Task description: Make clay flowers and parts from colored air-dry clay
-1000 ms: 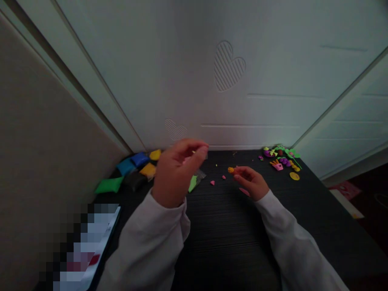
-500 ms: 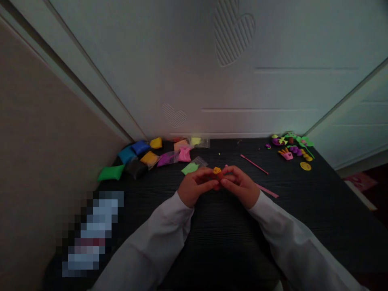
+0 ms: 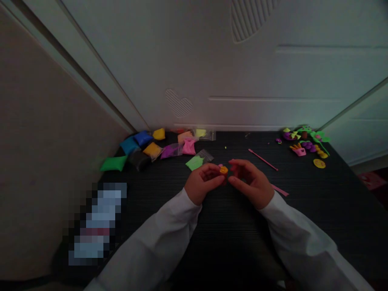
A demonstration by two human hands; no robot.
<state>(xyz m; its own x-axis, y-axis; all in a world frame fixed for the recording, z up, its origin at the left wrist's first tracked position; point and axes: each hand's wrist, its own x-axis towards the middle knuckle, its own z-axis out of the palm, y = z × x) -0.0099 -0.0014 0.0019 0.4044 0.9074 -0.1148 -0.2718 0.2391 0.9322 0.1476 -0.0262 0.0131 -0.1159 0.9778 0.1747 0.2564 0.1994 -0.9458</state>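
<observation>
A black table (image 3: 226,242) spread beneath the person's two pale-sleeved arms, which reached in from the lower corners and angled toward each other over the middle. The right hand (image 3: 251,182) held its thumb and fingers apart in a loose curve, with a clear gap between them and nothing that could be made out inside. Its fingertips pointed left, just beside what the other hand carried. The left hand (image 3: 202,184) was curled, thumb below and fingers above, pinching a small piece (image 3: 223,170), orange on top and reddish beneath, at its fingertips. The piece was thus near the centre of the table, between the hands. Half a second earlier both hands had met around it; now the right had parted from it. A second earlier the left had been raised over the packets while the right held the piece.

Beyond the left hand lay coloured packets, a light-green one (image 3: 194,162) nearest. A pink stick (image 3: 263,159) lay past the right hand, and a flat pink strip (image 3: 280,190) showed beside the right wrist. A tiny yellowish crumb (image 3: 225,147) sat farther back.
</observation>
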